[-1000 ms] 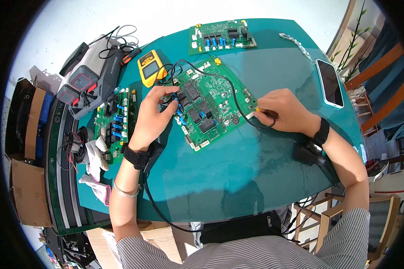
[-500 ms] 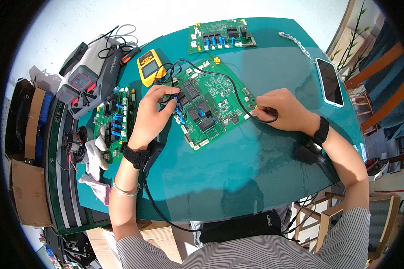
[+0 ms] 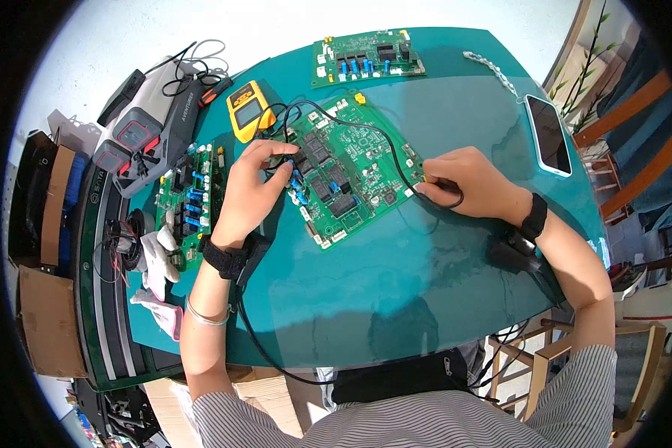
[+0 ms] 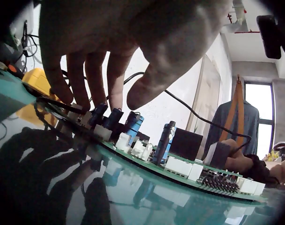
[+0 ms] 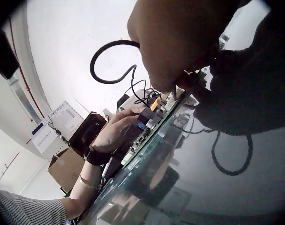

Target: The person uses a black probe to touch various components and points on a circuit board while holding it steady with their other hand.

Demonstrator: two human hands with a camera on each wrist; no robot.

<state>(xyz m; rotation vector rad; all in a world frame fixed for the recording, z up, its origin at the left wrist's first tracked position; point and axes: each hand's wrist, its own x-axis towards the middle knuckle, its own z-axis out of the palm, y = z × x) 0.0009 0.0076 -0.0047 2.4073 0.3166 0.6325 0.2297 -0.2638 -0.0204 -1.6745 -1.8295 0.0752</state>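
Note:
A green circuit board (image 3: 366, 168) with black and blue components lies on the table under both hands. At its left edge, the left hand (image 3: 252, 190) rests its fingertips by the blue components (image 4: 133, 124); its fingers reach down, spread and nearly straight, in the left wrist view. At the board's right edge, the right hand (image 3: 474, 183) has its fingers curled round the end of a black cable (image 3: 387, 142), which arches over the board. A thin metal tip (image 5: 174, 92) shows below the right fingers in the right wrist view. Its exact contact point is hidden.
A yellow meter (image 3: 249, 110) lies behind the left hand. Other circuit boards (image 3: 369, 58) are at the back and left. A phone (image 3: 548, 136) lies right, gloves (image 3: 157, 265) left, and a black device (image 3: 511, 254) near the right forearm. A grey case (image 3: 153, 134) stands back left.
The cable loop at the right hand has shifted slightly and the right fingers have moved a little at the board's edge. The left hand stays in nearly the same place.

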